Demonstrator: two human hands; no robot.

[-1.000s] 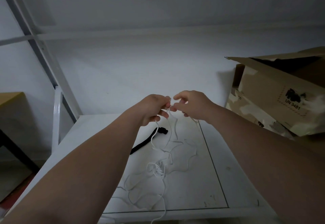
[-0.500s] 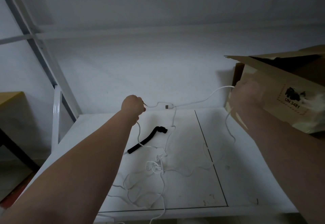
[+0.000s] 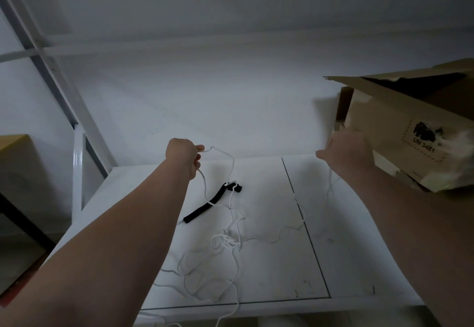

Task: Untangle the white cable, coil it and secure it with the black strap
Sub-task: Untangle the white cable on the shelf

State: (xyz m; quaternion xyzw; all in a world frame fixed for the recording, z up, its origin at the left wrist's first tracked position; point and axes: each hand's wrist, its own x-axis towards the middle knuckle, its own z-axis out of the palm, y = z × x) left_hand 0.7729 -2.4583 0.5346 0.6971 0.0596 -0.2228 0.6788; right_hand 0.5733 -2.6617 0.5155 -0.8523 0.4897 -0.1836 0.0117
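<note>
The white cable [image 3: 225, 242] lies in a loose tangle on the white table [image 3: 269, 270], with one end trailing over the front edge. My left hand [image 3: 183, 156] is raised above the table's far left and pinches a strand that loops down onto the black strap [image 3: 213, 202]. That strap lies flat and diagonal just behind the tangle. My right hand [image 3: 346, 152], blurred, is up near the cardboard box, fingers closed on another thin strand that hangs down to the table.
An open cardboard box [image 3: 410, 126] marked UN 3481 stands at the table's right, close to my right hand. A white metal frame [image 3: 77, 162] rises at the left, with a yellow-topped table [image 3: 12, 140] beyond it. A wall is behind.
My hands went from together at the centre to wide apart, drawing the cable out. Since half a second ago the stretched strand has sagged and dropped onto the strap's far end.
</note>
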